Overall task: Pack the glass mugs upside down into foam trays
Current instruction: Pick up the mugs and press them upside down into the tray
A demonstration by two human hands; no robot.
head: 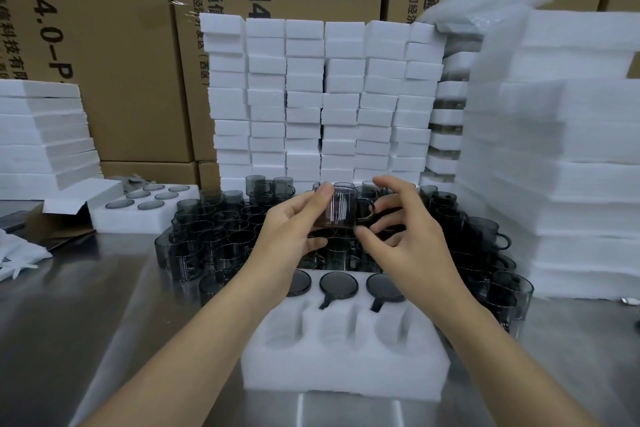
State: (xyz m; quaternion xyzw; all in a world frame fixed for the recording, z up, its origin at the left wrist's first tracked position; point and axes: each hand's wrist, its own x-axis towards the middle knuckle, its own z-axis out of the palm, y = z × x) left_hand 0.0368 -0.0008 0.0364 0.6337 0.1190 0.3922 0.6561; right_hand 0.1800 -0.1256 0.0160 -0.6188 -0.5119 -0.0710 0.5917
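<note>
A smoky glass mug (341, 206) is lifted above the heap of loose mugs (214, 239), its handle pointing right. My left hand (294, 232) grips its left side, thumb on top. My right hand (405, 232) touches the handle side with spread fingers and the thumb near the mug's lower edge. Below, a white foam tray (346, 367) lies on the steel table. Its far row holds three mugs upside down (338, 284), one partly hidden by my left wrist. The near row's three pockets are bare.
A filled foam tray (138, 211) with six mug bottoms sits at the left beside an open white box. Stacks of foam trays (322, 97) rise behind the mugs, and more at the right (561, 166) and left. Cardboard cartons stand at the back.
</note>
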